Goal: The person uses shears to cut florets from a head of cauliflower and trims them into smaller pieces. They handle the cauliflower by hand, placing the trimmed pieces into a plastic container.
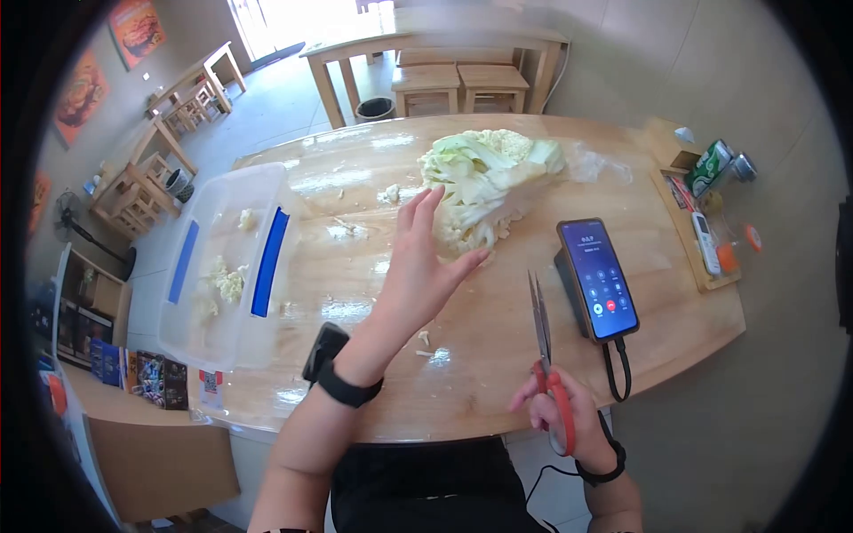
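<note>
A pale cauliflower [484, 182] with green leaves lies on the wooden table [480, 355], toward its far side. My left hand [413, 275] reaches up to its near left edge, thumb and fingers spread, with nothing in the grasp. In my right hand [573, 413] are scissors [543, 333] with red handles, blades pointing away from me and nearly together. To the left stands a clear plastic box [209, 351] with blue side clips, and several cut florets [227, 282] lie within it. Small cauliflower crumbs [349, 229] are scattered between the box and the head.
A phone [600, 280] with its screen lit leans on a dark block, a black cable running from it. Further right, a wooden tray [702, 275] carries a green can [708, 169] and small items. Crumpled clear plastic [597, 164] lies beside the cauliflower. Another table [435, 37] stands beyond.
</note>
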Demonstrator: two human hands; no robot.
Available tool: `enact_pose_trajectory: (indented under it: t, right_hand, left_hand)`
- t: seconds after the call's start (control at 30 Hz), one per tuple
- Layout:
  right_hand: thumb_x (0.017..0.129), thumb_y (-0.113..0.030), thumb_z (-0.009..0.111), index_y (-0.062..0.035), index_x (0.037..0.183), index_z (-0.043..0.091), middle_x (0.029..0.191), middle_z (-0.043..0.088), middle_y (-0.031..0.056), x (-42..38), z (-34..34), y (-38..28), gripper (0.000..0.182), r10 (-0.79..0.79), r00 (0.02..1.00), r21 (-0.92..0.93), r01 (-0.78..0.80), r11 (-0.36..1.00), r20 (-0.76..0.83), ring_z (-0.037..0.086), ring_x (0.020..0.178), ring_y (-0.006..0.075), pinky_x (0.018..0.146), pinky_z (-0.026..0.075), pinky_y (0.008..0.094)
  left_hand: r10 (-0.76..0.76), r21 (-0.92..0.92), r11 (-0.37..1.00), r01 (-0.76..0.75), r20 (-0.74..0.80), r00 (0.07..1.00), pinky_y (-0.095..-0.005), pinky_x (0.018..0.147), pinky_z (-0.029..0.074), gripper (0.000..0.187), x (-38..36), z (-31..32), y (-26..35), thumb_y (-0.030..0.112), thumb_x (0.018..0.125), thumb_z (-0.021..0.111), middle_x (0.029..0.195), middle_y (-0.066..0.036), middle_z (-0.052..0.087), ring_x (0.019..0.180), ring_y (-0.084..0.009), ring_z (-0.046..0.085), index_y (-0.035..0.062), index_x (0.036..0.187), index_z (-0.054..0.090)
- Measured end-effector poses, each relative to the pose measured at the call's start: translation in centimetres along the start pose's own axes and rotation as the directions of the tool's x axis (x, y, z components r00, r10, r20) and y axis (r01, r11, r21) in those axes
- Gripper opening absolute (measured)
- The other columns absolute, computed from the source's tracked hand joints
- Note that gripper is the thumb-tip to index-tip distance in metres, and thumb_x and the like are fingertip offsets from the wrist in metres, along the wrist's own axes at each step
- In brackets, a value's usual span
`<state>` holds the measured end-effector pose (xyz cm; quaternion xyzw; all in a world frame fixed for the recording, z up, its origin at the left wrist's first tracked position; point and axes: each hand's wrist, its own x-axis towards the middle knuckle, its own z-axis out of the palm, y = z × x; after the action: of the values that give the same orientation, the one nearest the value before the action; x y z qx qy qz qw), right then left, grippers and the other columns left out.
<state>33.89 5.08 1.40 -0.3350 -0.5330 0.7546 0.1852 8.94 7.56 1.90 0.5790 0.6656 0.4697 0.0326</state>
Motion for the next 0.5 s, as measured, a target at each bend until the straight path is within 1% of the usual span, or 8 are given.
enact_pose_trajectory:
  t: [0.03, 0.07, 0.13, 0.23, 0.33, 0.37, 0.43, 0.5]
  right_hand:
    - [0.088, -0.017, 0.053, -0.0016, 0.102, 0.047, 0.089, 0.059, 0.0063, 0.0, -0.3, 0.1, 0.022, 0.007, 1.000, 0.009, -0.007, 1.000, 0.006, 0.047, 0.064, 0.0050, 0.061, 0.042, 0.0192]
    - [0.089, -0.018, 0.050, -0.0020, 0.102, 0.047, 0.087, 0.058, 0.0061, 0.0, -0.5, 0.1, 0.021, 0.016, 1.000, 0.018, -0.016, 1.000, 0.008, 0.046, 0.063, 0.0049, 0.061, 0.042, 0.0189]
    - [0.089, -0.018, 0.050, -0.0026, 0.103, 0.046, 0.083, 0.056, 0.0048, 0.4, -0.9, -0.1, 0.021, 0.044, 0.999, 0.010, -0.045, 0.999, 0.023, 0.046, 0.064, 0.0054, 0.061, 0.042, 0.0194]
    - [0.089, -0.020, 0.049, -0.0037, 0.101, 0.046, 0.078, 0.050, 0.0022, 1.5, -0.7, -0.6, 0.020, 0.074, 0.994, 0.002, -0.075, 0.997, 0.074, 0.046, 0.067, 0.0063, 0.063, 0.042, 0.0206]
    - [0.090, -0.021, 0.048, -0.0055, 0.094, 0.046, 0.074, 0.043, -0.0009, 3.2, 0.0, -1.7, 0.017, 0.161, 0.979, -0.016, -0.160, 0.987, 0.122, 0.045, 0.070, 0.0069, 0.064, 0.040, 0.0213]
    - [0.089, -0.027, 0.048, -0.0054, 0.093, 0.047, 0.074, 0.044, -0.0003, 4.1, 0.0, -1.1, 0.022, 0.143, 0.979, -0.013, -0.142, 0.990, 0.143, 0.046, 0.068, 0.0077, 0.062, 0.041, 0.0217]
    - [0.089, -0.032, 0.048, -0.0053, 0.093, 0.048, 0.075, 0.046, 0.0003, 5.4, 0.1, -1.1, 0.027, 0.124, 0.978, -0.010, -0.124, 0.992, 0.165, 0.047, 0.067, 0.0084, 0.060, 0.041, 0.0220]
    - [0.089, -0.036, 0.049, -0.0082, 0.086, 0.048, 0.070, 0.045, -0.0019, 6.7, 0.5, -1.9, 0.028, 0.176, 0.977, -0.057, -0.171, 0.984, 0.119, 0.045, 0.062, 0.0067, 0.056, 0.039, 0.0203]
  left_hand:
    - [0.002, -0.001, 1.000, -0.002, -0.101, 0.995, -0.0375, 0.091, 0.039, 0.063, 0.4, 0.8, -0.2, 0.018, 0.070, 0.072, 0.121, -0.017, 0.045, 0.112, -0.0296, 0.045, 0.0051, 0.124, 0.043]
    - [-0.003, 0.011, 1.000, 0.004, -0.100, 0.995, -0.0375, 0.091, 0.039, 0.063, 0.6, 0.8, -0.7, 0.018, 0.070, 0.072, 0.121, -0.017, 0.045, 0.112, -0.0296, 0.045, 0.0051, 0.124, 0.043]
    - [-0.050, -0.014, 0.999, 0.050, -0.043, 0.998, -0.0346, 0.084, 0.043, 0.048, 0.8, 0.8, -1.4, 0.015, 0.070, 0.070, 0.113, -0.015, 0.052, 0.105, -0.0273, 0.051, 0.0033, 0.113, 0.051]
    - [-0.062, -0.068, 0.996, 0.057, -0.069, 0.996, -0.0305, 0.076, 0.046, 0.037, 0.5, 0.4, -1.7, 0.012, 0.070, 0.067, 0.103, -0.012, 0.057, 0.096, -0.0226, 0.055, 0.0022, 0.104, 0.054]
    - [-0.051, -0.079, 0.996, 0.044, -0.088, 0.995, -0.0278, 0.071, 0.046, 0.038, 0.2, 0.2, -2.7, 0.010, 0.070, 0.066, 0.100, -0.010, 0.057, 0.092, -0.0187, 0.056, 0.0026, 0.105, 0.054]
    - [-0.051, -0.076, 0.996, 0.045, -0.083, 0.995, -0.0278, 0.071, 0.046, 0.038, 0.1, 0.2, -2.9, 0.010, 0.070, 0.066, 0.100, -0.010, 0.057, 0.092, -0.0187, 0.056, 0.0026, 0.105, 0.054]
    - [-0.129, -0.251, 0.963, 0.102, -0.097, 0.987, -0.0349, 0.085, 0.041, 0.039, 0.2, 0.4, -3.2, 0.010, 0.067, 0.064, 0.097, -0.014, 0.053, 0.096, -0.0291, 0.053, 0.0003, 0.103, 0.052]
    - [-0.154, -0.274, 0.954, 0.120, -0.107, 0.982, -0.0356, 0.087, 0.039, 0.041, 0.0, 0.7, -3.4, 0.010, 0.067, 0.064, 0.100, -0.015, 0.052, 0.098, -0.0297, 0.051, 0.0005, 0.104, 0.051]
